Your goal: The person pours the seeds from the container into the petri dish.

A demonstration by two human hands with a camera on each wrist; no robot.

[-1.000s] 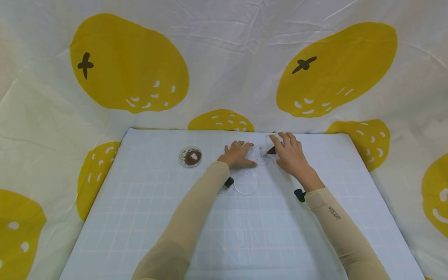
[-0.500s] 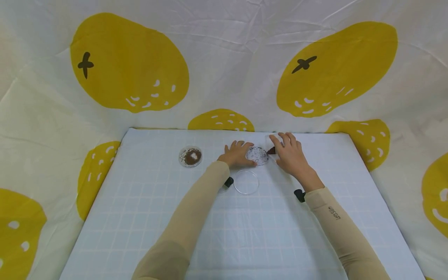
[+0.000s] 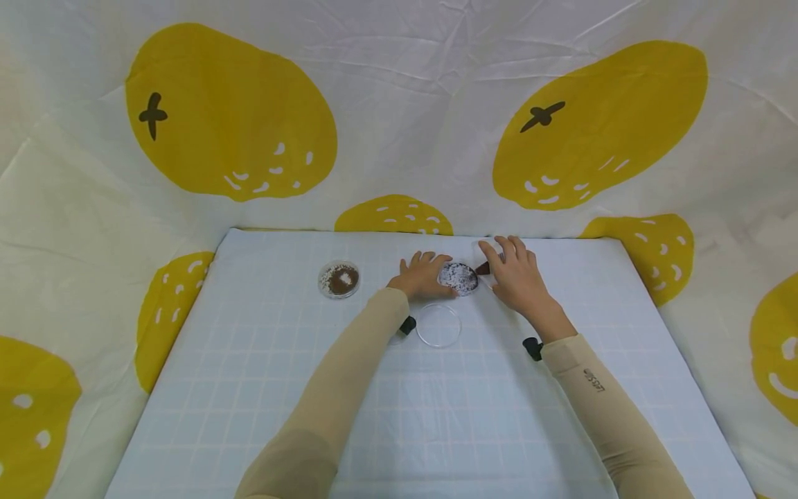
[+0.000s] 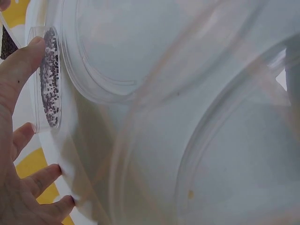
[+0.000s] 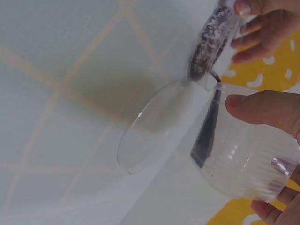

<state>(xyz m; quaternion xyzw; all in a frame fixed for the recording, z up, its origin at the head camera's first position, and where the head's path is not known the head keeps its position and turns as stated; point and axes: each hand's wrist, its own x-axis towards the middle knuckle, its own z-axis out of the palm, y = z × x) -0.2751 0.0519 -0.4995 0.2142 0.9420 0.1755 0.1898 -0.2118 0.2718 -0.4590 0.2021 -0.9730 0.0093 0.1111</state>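
Note:
My left hand (image 3: pixel 424 276) pinches a clear petri dish (image 4: pixel 38 108) at its sides, thumb on the near rim and a finger on the far one. Dark grains (image 4: pixel 49 79) spread over the dish's white-flecked floor. In my right hand (image 3: pixel 516 277) is a clear plastic cup (image 5: pixel 248 145), gripped between thumb and fingers and tipped toward the dish. A wedge of dark grains (image 5: pixel 206 133) lies along the cup's lower wall, with a thin stream running from its mouth at the dish's rim.
A second petri dish (image 3: pixel 321 281) with brown powder and white bits stands to the left. Nearer me lies a clear round lid or dish (image 3: pixel 438 346), and another (image 3: pixel 396 339) is partly hidden under my left forearm. The patterned cloth backdrop (image 3: pixel 399 138) rises behind the table.
Dark grains have spread and thickened in the petri dish, which looked nearly clear a second ago. Both hands and the cup have stayed almost still.

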